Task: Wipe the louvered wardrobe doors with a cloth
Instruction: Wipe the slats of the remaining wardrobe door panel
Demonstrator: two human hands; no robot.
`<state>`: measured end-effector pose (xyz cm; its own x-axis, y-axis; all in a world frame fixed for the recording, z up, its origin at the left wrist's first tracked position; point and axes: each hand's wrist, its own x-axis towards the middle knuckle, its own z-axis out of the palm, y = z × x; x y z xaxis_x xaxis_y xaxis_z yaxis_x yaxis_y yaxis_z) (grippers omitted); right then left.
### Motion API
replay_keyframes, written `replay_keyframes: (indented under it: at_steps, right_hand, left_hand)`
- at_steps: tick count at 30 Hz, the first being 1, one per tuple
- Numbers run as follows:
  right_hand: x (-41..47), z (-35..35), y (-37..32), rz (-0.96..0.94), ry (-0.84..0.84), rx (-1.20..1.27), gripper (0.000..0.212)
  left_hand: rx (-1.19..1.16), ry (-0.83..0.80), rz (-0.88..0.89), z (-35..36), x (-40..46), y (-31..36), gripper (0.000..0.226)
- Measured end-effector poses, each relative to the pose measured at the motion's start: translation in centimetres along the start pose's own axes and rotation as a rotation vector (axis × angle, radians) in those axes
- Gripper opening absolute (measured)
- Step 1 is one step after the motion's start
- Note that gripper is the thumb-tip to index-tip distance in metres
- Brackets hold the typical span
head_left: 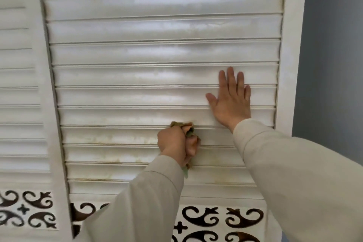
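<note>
The white louvered door has shiny flat slats with yellow-brown stains low down. The left hand squeezes a crumpled cloth against a slat. The right hand lies flat, fingers straight, on the slats.

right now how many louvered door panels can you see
2. One louvered door fills the centre, with the left hand holding a cloth on it and the right hand flat against it. Another door shows partly at the left edge.

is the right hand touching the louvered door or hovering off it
Touching. The head view shows the right hand laid flat on the louvered door, fingers straight, with no gap visible.
</note>
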<state>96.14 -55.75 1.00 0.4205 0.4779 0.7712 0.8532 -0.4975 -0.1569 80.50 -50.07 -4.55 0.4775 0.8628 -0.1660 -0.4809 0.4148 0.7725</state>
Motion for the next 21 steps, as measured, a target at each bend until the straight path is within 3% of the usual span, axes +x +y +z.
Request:
replay_keyframes:
  at_steps: [4,6,10,15,18,21]
  right_hand:
    - [0.0,0.6,0.4,0.018,-0.036,-0.041,0.075]
    - [-0.2,0.5,-0.1,0.025,-0.013,-0.060,0.075]
    - [-0.2,0.2,-0.6,0.056,-0.060,-0.070,0.077]
    - [0.0,-0.3,-1.1,0.090,-0.131,-0.067,0.082]
    - [-0.2,-0.3,-0.9,0.089,-0.128,-0.065,0.082]
    - [-0.2,-0.3,-1.0,0.092,-0.135,-0.056,0.081]
  left_hand:
    - [0.071,0.170,0.161,-6.5,2.9,6.0,0.015]
    - [0.073,0.229,0.152,-8.9,5.0,7.8,0.018]
    - [0.031,0.150,0.138,-7.3,4.0,6.5,0.020]
    - [0.071,-0.008,-0.003,-2.6,1.8,2.7,0.033]
    - [0.063,0.007,-0.033,-2.7,1.6,2.9,0.038]
    - [0.096,0.129,0.118,-5.3,2.2,5.1,0.039]
